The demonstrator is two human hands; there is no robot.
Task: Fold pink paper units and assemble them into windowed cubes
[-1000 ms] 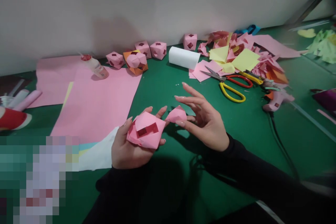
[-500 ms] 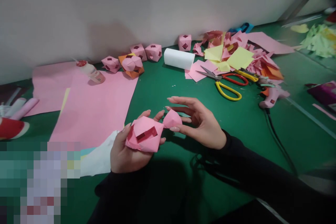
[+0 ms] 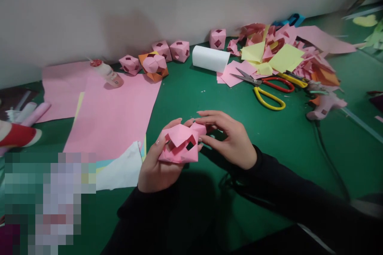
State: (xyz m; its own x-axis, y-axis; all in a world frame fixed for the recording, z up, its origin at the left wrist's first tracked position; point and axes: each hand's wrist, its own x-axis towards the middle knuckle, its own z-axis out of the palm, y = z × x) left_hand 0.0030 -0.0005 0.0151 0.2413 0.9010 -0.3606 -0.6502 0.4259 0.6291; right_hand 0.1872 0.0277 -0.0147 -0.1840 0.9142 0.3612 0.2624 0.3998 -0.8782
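Observation:
In the head view my left hand point(image 3: 160, 169) cups a folded pink paper box point(image 3: 181, 139) with diamond-shaped openings, its thumb on the near left side. My right hand point(image 3: 230, 137) pinches a smaller folded pink paper piece point(image 3: 198, 128) between thumb and fingers. That small piece sits against the box's right far edge; whether the two are joined I cannot tell. The left fingertips show behind the box. Both hands are above the green table point(image 3: 191, 99).
Finished-looking pink paper boxes point(image 3: 180, 50) stand along the wall with a white paper roll point(image 3: 211, 59). Scissors point(image 3: 254, 81), paper scraps point(image 3: 287, 57) and a pink glue gun point(image 3: 326, 105) with its cord lie right. Large pink sheets point(image 3: 113, 115) and a small bottle point(image 3: 107, 73) are left.
The box has moved right and tilted, showing its openings more. The small pink piece has gone from beside the box to against its far right edge, partly behind it. The view has shifted slightly.

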